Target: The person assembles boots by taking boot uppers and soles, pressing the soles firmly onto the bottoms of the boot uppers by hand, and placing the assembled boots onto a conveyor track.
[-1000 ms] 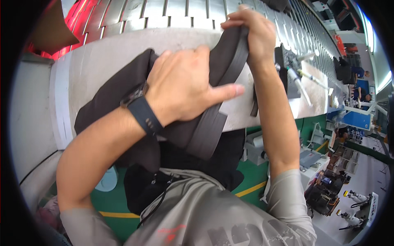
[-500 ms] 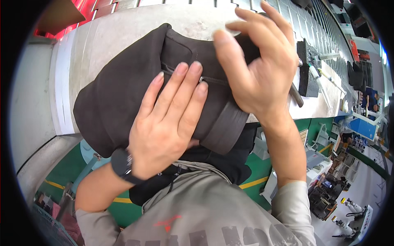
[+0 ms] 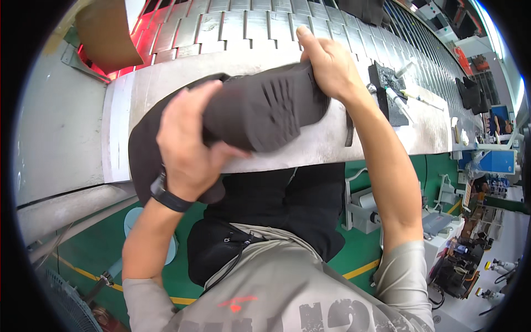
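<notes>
A dark brown-black fabric piece (image 3: 249, 108), which looks like a garment, lies bunched on the pale worktable (image 3: 315, 146). Its raised right part is bent over and shows a row of slit-like marks. My left hand (image 3: 188, 135), smeared by motion, wraps round the left part of that raised section, thumb below and fingers above. At the far right end my right hand (image 3: 332, 66) grips the fabric's edge, its thumb pointing up and away; some fingers are hidden behind the cloth. More of the same fabric hangs over the table's near edge under my left wrist.
Beyond the table runs a conveyor of metal slats (image 3: 238, 27), lit red at the left beside a brown board (image 3: 105, 33). A black block (image 3: 387, 91) with pen-like tools near it stands right of my right hand. A dark bar (image 3: 349, 130) lies by my right forearm.
The fabric, lying flat with a zip showing, has been lifted and turned over at its right part. My left hand went from lying flat to gripping; my right hand moved onto the far right end.
</notes>
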`<state>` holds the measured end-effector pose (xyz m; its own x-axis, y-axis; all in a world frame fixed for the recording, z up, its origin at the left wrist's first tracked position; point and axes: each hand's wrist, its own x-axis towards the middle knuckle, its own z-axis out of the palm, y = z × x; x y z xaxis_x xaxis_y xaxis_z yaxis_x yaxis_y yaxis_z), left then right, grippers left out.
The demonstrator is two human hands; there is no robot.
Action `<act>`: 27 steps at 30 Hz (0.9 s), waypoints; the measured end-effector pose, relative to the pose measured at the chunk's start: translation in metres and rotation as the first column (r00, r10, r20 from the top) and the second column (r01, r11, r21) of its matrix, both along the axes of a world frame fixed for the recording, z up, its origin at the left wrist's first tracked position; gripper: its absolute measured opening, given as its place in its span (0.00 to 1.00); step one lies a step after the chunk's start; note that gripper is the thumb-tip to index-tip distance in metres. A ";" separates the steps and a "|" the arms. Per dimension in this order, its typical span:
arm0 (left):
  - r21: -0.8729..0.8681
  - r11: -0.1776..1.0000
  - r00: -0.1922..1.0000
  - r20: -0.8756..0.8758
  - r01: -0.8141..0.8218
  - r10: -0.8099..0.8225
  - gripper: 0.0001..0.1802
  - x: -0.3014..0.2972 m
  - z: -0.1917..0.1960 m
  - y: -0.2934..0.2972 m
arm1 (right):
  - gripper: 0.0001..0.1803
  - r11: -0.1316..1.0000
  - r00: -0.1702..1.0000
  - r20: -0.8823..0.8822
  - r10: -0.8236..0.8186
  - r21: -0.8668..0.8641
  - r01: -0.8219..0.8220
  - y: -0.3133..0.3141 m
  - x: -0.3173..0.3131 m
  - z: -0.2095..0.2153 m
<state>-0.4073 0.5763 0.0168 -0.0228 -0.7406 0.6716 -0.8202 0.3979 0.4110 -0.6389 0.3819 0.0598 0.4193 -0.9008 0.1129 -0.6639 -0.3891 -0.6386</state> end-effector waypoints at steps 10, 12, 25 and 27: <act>0.572 0.820 0.995 0.061 0.032 -0.081 0.36 -0.005 0.013 -0.137 | 0.23 0.811 0.580 0.629 -0.518 0.578 0.097 0.029 -0.010 -0.038; 0.670 0.742 0.991 0.085 0.022 -0.106 0.33 -0.011 0.018 -0.142 | 0.27 0.813 0.592 0.630 -0.502 0.578 0.073 0.020 0.000 -0.028; 0.527 0.848 0.991 0.077 0.052 -0.108 0.31 -0.012 0.001 -0.142 | 0.33 0.888 0.964 0.232 -0.131 0.461 0.010 -0.031 0.053 -0.022; 0.510 0.859 0.990 0.092 0.044 -0.105 0.30 -0.013 -0.001 -0.144 | 0.27 0.951 0.997 0.071 -0.023 0.309 0.000 -0.030 0.057 -0.016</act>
<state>-0.4203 0.4325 0.0155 -0.1439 -0.9702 0.1947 -0.8490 0.2222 0.4794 -0.5818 0.3518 0.0437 0.4098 -0.9011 -0.1418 -0.6145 -0.1578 -0.7730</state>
